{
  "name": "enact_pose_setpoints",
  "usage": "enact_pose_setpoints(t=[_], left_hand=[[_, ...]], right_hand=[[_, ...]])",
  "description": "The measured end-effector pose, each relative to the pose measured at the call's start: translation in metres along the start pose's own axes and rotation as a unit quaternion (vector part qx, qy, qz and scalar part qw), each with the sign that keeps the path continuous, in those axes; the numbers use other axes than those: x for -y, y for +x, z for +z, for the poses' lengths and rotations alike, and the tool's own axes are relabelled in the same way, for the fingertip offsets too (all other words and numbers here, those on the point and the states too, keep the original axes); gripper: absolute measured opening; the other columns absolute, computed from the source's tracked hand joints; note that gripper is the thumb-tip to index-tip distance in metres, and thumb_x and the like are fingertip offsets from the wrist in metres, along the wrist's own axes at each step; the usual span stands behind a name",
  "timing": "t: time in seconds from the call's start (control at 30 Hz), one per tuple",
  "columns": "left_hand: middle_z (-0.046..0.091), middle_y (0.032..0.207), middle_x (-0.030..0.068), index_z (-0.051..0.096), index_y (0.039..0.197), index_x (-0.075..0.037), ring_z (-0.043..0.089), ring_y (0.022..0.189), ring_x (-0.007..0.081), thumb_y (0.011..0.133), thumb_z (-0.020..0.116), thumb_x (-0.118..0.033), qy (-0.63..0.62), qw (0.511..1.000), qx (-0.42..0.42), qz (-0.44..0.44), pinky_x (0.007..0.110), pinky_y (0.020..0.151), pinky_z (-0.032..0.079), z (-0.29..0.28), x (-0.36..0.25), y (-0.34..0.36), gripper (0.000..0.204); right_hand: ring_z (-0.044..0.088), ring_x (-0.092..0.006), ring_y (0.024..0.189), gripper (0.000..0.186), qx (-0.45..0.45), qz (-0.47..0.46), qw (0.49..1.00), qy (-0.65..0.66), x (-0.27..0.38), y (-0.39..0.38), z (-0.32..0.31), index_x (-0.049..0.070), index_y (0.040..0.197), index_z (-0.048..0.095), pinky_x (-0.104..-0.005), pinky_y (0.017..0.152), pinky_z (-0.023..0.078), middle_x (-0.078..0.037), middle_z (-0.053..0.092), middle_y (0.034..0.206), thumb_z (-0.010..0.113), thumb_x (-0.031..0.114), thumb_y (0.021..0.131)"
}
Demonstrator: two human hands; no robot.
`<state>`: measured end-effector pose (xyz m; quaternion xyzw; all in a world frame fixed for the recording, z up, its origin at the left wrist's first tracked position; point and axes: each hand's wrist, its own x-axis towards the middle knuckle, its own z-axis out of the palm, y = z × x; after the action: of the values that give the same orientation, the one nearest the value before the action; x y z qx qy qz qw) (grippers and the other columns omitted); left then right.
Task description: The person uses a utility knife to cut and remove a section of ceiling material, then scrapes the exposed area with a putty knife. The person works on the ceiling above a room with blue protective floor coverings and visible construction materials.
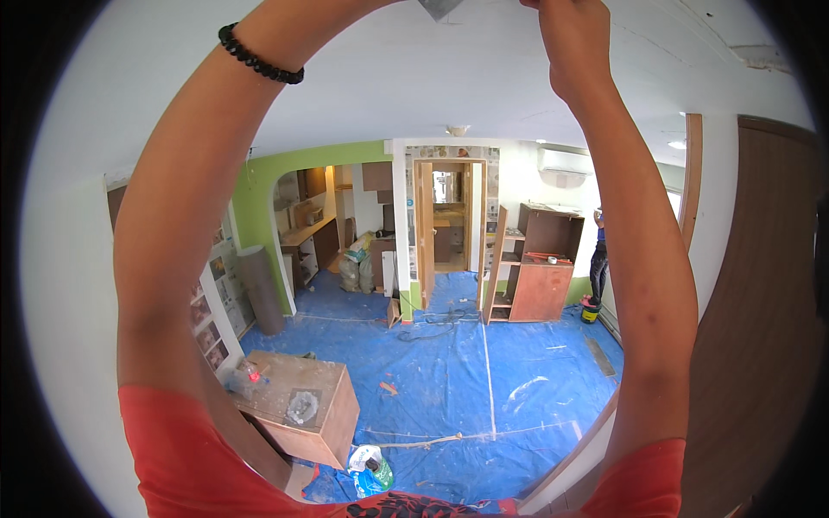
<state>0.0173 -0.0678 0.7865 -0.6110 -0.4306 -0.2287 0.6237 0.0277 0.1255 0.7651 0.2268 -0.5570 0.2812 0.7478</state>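
Both my arms are raised toward the white ceiling (380, 95). My right hand (577, 30) is at the top edge, its back and wrist showing. Its fingers look curled closed, but the picture's edge cuts them off, and I cannot make out what they hold. My left arm, with a black beaded bracelet (259, 59) at the wrist, runs out of the top, so the left hand is outside the picture. Between the arms, a grey flat metal blade (440, 7) pokes in at the top, close to the ceiling; what holds it is hidden.
Blue sheeting (432, 363) covers the floor far below. A dusty wooden cabinet (337, 414) stands at lower left, with a bag (370, 470) beside it. Farther off are a brown cabinet (542, 289), a doorway (423, 233) and another person (598, 259) at right. A dark door panel (760, 302) stands close at right.
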Motion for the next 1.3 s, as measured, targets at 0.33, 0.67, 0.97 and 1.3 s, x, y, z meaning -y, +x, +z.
enact_pose_setpoints(t=[0.33, 0.67, 0.97, 1.3], left_hand=[[0.063, 0.062, 0.0104, 0.072, 0.093, 0.003, 0.056, 0.054, 0.0138, 0.100, 0.066, -0.017, -0.049, 0.999, 0.007, 0.015, 0.033, 0.054, 0.047, -0.001, 0.008, -0.018, 0.022], [0.062, 0.059, 0.0084, 0.072, 0.093, 0.004, 0.052, 0.050, 0.0134, 0.098, 0.068, -0.014, 0.037, 0.998, 0.001, 0.046, 0.032, 0.051, 0.044, 0.000, 0.020, -0.008, 0.019], [0.071, 0.074, 0.0086, 0.074, 0.101, 0.004, 0.061, 0.064, 0.0122, 0.100, 0.067, -0.017, -0.055, 0.997, -0.022, 0.046, 0.031, 0.060, 0.051, 0.014, 0.019, -0.010, 0.022], [0.074, 0.088, 0.0072, 0.070, 0.112, 0.003, 0.068, 0.074, 0.0127, 0.102, 0.066, -0.023, -0.349, 0.919, 0.008, -0.181, 0.029, 0.067, 0.057, 0.023, 0.000, -0.031, 0.029]], right_hand=[[0.058, -0.0164, 0.083, 0.067, 0.002, -0.011, 1.000, -0.004, 0.001, -0.007, -0.001, -0.002, 0.080, 0.069, -0.0304, 0.082, 0.047, -0.009, 0.067, 0.082, 0.063, 0.063, 0.097], [0.059, -0.0165, 0.081, 0.066, -0.001, -0.009, 1.000, 0.010, 0.003, -0.006, 0.003, -0.003, 0.083, 0.071, -0.0287, 0.081, 0.047, -0.010, 0.068, 0.082, 0.067, 0.063, 0.095], [0.063, -0.0167, 0.083, 0.065, 0.061, -0.019, 0.997, 0.043, -0.006, 0.005, -0.011, -0.007, 0.089, 0.073, -0.0305, 0.084, 0.049, -0.012, 0.071, 0.085, 0.066, 0.058, 0.098], [0.064, -0.0167, 0.088, 0.052, 0.019, -0.028, 0.997, 0.070, 0.011, 0.000, -0.027, -0.004, 0.093, 0.073, -0.0300, 0.086, 0.048, -0.010, 0.072, 0.089, 0.065, 0.047, 0.102]])
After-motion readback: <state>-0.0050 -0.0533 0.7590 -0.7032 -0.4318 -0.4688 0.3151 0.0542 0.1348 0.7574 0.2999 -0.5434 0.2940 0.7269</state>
